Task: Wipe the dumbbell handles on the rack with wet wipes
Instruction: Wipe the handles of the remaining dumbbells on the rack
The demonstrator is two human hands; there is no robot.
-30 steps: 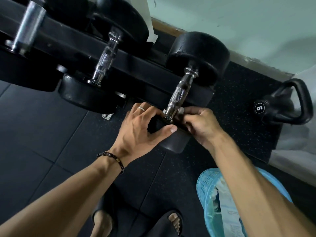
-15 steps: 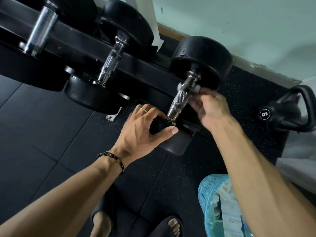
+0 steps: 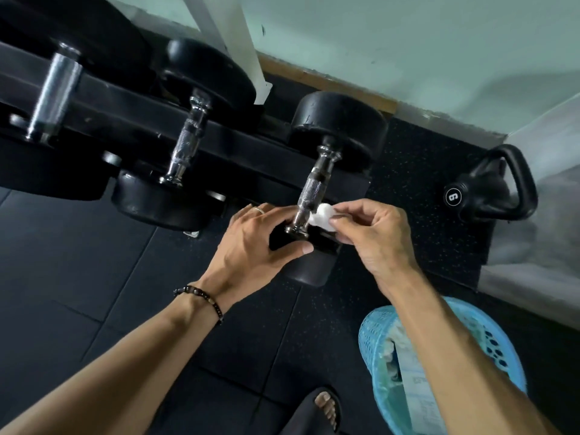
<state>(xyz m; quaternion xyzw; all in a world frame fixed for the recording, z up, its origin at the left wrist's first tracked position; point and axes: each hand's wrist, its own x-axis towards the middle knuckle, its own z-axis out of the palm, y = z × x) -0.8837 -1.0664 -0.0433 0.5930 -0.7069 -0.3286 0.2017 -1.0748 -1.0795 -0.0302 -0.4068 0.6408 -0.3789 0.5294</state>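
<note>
While your left hand (image 3: 251, 246) is gripping the black rubber dumbbell's (image 3: 314, 189) near head at the black rack's (image 3: 125, 111) right end, your right hand (image 3: 373, 233) is pinching a crumpled white wipe (image 3: 321, 216), seemingly touching its knurled chrome handle.

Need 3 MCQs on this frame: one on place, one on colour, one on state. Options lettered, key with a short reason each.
1. Where is the wet wipe?
A. Against the near end of the dumbbell handle
B. Lying on the floor mat
C. Draped over the kettlebell

2. What colour is the basket at lower right?
A. Red
B. Light blue
C. Black

3. What is the left hand doing?
A. Hanging free at the side
B. Pinching the wipe
C. Gripping the near black head of the dumbbell

Key:
1 A: the right hand pinches the white wipe beside the handle's lower end.
2 B: its mesh wall is light blue.
3 C: its fingers and thumb curl round the head just below the handle.
</note>
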